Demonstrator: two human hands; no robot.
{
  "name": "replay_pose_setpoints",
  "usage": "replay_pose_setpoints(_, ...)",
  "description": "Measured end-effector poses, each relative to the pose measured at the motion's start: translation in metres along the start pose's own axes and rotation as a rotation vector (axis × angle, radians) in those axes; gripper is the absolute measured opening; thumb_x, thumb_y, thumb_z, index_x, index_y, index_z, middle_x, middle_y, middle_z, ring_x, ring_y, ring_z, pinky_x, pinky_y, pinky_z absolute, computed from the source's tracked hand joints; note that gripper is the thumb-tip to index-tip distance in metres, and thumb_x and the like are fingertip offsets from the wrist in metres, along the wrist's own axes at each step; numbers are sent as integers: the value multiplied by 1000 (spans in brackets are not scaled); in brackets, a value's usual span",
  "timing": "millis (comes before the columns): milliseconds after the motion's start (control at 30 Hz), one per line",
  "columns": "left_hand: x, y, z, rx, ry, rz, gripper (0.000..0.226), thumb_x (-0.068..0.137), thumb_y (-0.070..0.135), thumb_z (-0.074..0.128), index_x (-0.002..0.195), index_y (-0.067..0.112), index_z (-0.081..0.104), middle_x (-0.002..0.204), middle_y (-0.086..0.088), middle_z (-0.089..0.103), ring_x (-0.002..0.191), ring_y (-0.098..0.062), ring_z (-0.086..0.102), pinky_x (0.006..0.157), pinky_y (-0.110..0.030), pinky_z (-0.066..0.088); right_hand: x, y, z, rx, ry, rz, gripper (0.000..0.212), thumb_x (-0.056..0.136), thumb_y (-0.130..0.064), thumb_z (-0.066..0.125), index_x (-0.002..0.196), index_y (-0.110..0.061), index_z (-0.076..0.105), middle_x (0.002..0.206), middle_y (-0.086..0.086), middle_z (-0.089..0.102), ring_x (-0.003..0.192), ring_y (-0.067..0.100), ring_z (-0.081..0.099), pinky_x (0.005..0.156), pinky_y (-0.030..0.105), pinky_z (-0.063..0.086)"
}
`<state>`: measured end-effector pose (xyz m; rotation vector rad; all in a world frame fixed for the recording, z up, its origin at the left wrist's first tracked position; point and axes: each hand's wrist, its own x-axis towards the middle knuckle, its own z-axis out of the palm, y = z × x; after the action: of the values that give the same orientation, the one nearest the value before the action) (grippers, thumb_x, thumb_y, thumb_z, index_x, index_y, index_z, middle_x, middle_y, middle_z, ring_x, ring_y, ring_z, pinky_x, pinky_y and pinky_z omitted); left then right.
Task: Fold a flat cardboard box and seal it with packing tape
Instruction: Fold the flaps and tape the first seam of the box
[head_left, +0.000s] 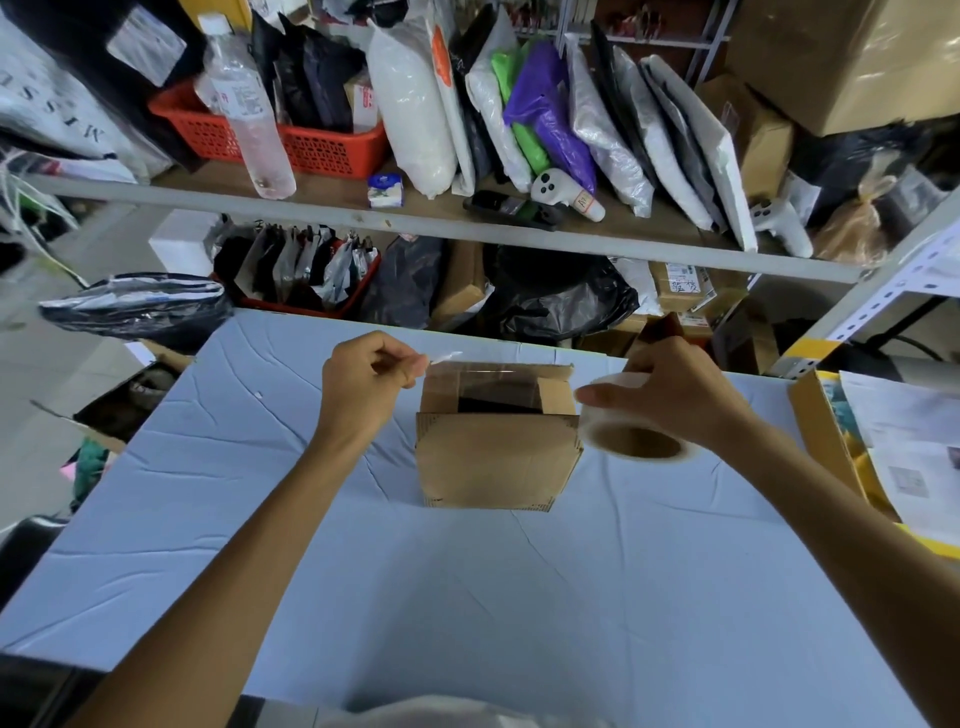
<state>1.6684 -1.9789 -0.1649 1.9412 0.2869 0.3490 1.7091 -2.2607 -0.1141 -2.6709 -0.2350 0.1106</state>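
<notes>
pale blue table cover (467, 597) fronts cluttered storage shelves (415, 221) at 12 o'clock. cardboard box (498, 457) stands near table centre, folded up, top partly open with a dark gap showing. clear tape strip (467, 366) spans above the far flap, likely stretched taut so it lands flat. left hand (363, 384), at 9 o'clock of the box, is pinched closed on the strip's free end. right hand (670, 395), at 3 o'clock, curls around the tape roll (634, 439) (core facing camera). sealing judged just starting.
</notes>
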Motion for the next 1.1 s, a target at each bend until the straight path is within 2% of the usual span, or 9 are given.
replay_pose_setpoints(100,-4,0,1,40,20,36,8,81,14,73,77,12,66,74,-1,69,62,-12,65,65,-14,51,0,9,-1,167,-74,-25,54,65,-62,69,56,-10,61,60,4,57,58,22,54,55,34,40)
replay_pose_setpoints(200,-5,1,2,49,17,60,8,80,14,74,77,13,66,71,5,68,59,-4,63,59,-6,46,0,9,-1,139,-66,9,49,66,-58,73,59,-11,64,61,3,59,61,22,57,55,33,42)
replay_pose_setpoints(367,-14,-3,7,31,15,50,14,78,12,75,72,18,64,68,3,68,57,-5,64,59,-10,48,-2,6,7,-227,99,95,61,62,-72,68,58,-14,49,62,0,49,62,20,48,48,27,24)
replay_pose_setpoints(533,-15,-10,7,18,81,2,21,78,8,74,68,21,61,67,2,67,56,-4,61,63,-17,52,-6,8,21,-283,145,78,66,64,-77,60,56,-12,51,59,2,52,60,23,50,49,26,24)
replay_pose_setpoints(667,-9,-12,-2,-24,39,-40,20,79,4,72,69,19,62,69,-2,68,59,-10,62,67,-25,54,-11,13,11,86,13,-89,57,71,-69,61,45,-20,51,44,-6,43,48,13,42,50,27,26)
replay_pose_setpoints(800,-6,-14,-4,-14,38,-43,19,82,5,70,71,17,61,72,-3,67,65,-18,63,66,-24,54,-4,23,-2,544,-215,-115,43,75,-42,62,46,-13,49,49,-6,36,51,14,34,58,36,26)
replay_pose_setpoints(900,-8,-19,-6,22,32,-48,22,82,3,69,69,18,59,72,-2,67,64,-14,64,63,-18,51,5,29,-1,344,-260,-70,42,79,-40,71,44,-21,56,46,-9,43,50,12,41,55,31,31)
replay_pose_setpoints(1000,-16,-26,-2,56,30,-48,25,82,3,68,67,20,57,73,-2,67,62,-8,64,61,-16,48,6,27,7,-140,-114,3,39,77,-56,67,59,-21,60,60,-4,51,61,16,49,51,26,29)
replay_pose_setpoints(1100,-19,-34,5,61,34,-53,20,82,8,70,70,18,59,72,1,67,67,-16,64,63,-18,47,4,31,19,-286,-22,17,52,74,-67,62,68,-16,58,71,1,57,69,22,54,50,25,28)
